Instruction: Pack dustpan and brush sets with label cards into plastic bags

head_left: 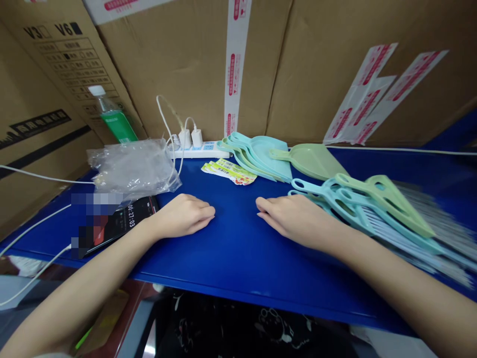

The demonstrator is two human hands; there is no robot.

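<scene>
A blue table (231,263) stands against cardboard boxes (186,64) sealed with printed tape; a power strip (214,149) with white chargers lies along the rear edge, next to clear plastic bags (136,166); a bottle (118,125) with a green label leans behind the bags.

The left hand (185,215) and the right hand (292,215) rest on the table, well apart from each other; the fingers of each are folded in, and the palms are hidden; the left hand is nearest to a phone (130,221), which lies partly behind the forearm.

The brushes (400,205), with blue and green handles, lie in a pile beside the right hand; contact between wrist and handles cannot be determined; nested dustpans (268,153) and a green dustpan (318,161) lie behind this pile; printed packets (233,171) lie just left of the nested dustpans.
</scene>
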